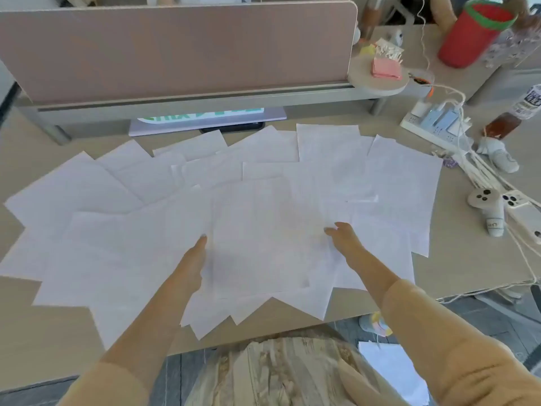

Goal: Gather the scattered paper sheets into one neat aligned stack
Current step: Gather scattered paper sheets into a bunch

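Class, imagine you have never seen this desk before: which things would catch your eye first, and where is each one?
First, the white paper sheets fanned in overlapping layers across almost the whole desk, some corners hanging over its near edge. Next, the left hand and right hand resting on the sheets at the centre, either side of the topmost one. Then the red cup with a green rim at the far right corner.

1. paper sheets (164, 230) lie fanned and overlapping across the desk (35, 341), several corners hanging past its near edge.
2. behind them stands a partition (175, 51) – a flat device (205, 121) lies at its foot.
3. right of the sheets: a power strip (433, 127), cables (480, 168), a controller (486, 206).
4. far right, behind – a cup (471, 36).
5. both hands rest on the middle sheets, left hand (193, 265) left of right hand (345, 238).
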Motion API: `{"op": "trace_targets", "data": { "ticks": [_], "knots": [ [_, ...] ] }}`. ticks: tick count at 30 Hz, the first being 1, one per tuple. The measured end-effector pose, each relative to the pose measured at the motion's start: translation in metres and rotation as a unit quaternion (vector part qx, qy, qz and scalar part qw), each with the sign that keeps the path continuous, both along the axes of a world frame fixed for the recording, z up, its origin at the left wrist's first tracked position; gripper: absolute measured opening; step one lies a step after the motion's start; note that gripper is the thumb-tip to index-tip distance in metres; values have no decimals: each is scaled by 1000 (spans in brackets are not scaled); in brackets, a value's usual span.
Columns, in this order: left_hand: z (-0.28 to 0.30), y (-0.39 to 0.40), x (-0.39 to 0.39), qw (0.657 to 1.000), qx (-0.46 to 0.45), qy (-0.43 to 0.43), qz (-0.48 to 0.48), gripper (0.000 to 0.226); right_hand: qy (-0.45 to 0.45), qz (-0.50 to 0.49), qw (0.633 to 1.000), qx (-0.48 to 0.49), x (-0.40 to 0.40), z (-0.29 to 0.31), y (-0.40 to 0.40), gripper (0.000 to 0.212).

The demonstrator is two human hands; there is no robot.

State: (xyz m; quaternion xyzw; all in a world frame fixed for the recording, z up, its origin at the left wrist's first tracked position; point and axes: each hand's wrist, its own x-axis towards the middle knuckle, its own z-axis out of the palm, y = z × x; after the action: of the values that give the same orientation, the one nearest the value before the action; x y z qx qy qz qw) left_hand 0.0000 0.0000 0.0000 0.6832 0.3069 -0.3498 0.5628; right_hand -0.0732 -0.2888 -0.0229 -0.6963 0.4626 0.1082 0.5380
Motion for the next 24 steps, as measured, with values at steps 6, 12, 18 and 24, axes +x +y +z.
{"op": "trace_targets", "data": {
  "ticks": [6, 12, 18, 24],
  "knots": [
    [-14, -22, 4, 999, -17, 5, 42, 38, -25, -14, 998, 55, 13, -8, -7, 54],
    [-18, -40, 9, 995, 40, -7, -95, 17, 4, -17, 998, 66, 31, -15, -3, 48],
    [-24, -54, 22, 979, 95, -85, -162, 19, -17, 83, 996, -4, 31, -15, 8, 29],
    [-15, -79, 41, 993, -5, -93, -77, 16, -28, 128, 991, 1, 30, -8, -7, 10]
  ]
}}
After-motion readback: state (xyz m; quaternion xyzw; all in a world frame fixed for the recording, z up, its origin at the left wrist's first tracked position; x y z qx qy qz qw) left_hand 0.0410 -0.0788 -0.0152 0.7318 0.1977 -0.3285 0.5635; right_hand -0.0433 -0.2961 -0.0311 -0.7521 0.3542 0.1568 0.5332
